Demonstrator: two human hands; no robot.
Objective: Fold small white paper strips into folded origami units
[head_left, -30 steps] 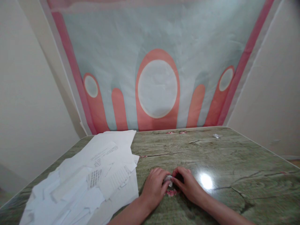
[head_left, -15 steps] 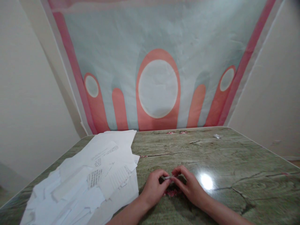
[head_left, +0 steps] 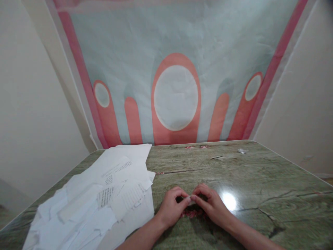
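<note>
The left hand (head_left: pixel 171 207) and right hand (head_left: pixel 212 205) are pinching a whitish scrap (head_left: pixel 190 202); papers (head_left: pixel 78 205) are lying toward nine o'clock. Uneven tugging could be tearing it.

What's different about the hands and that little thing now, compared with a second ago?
The left hand has moved its thumb up and in toward the right hand, so their thumb tips now nearly meet. Less of the small pale piece shows between them. Nothing was visibly let go. The papers and small shiny scrap stayed put.
</note>
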